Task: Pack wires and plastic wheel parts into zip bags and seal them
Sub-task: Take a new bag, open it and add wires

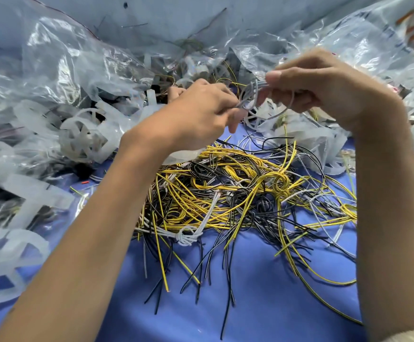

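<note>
Translucent white plastic wheel parts [85, 137] are heaped along the left edge of the blue work surface [262, 304]. Some of them are covered by crumpled zip bags [53, 60]. The left hand [198, 112] is raised above the surface with its fingers curled inward, and one end of a small grey wire bundle [250, 95] is pinched at its fingertips. The bundle is looped and is held clear of the surface, between the two hands. Below it, a loose wire pile [238, 193] of yellow, black and white strands is spread on the surface between the forearms. A knotted white bundle [188, 236] lies at the near left edge of that pile. The right hand [324, 95] is held at a similar height, and the other end of the grey wire bundle is gripped between its thumb and curled fingers. More clear plastic sheeting [373, 40] is piled behind and to the right of this hand.
</note>
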